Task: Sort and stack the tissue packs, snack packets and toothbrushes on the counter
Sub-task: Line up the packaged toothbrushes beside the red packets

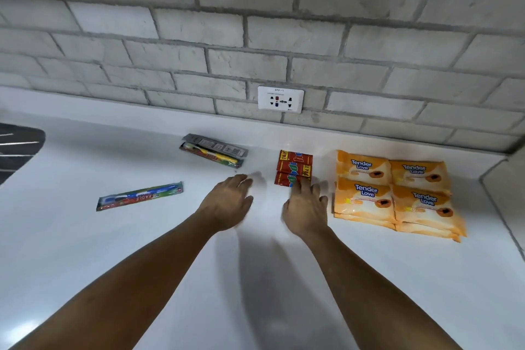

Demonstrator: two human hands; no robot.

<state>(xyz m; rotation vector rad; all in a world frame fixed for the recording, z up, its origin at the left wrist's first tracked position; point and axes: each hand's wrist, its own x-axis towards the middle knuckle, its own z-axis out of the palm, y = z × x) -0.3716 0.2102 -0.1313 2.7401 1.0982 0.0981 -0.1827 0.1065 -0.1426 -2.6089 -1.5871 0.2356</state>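
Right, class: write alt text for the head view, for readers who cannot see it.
On a white counter, the right hand touches the near edge of stacked red snack packets; the left hand is open beside it. Orange tissue packs are stacked in a block at right; at left, some toothbrush packs are piled and a lone toothbrush pack lies apart.

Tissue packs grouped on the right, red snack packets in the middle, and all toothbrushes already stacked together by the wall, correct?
Not all. The head view shows one toothbrush pack lying alone at front left, apart from the toothbrush stack by the wall. The tissue packs and snack packets are as you say.
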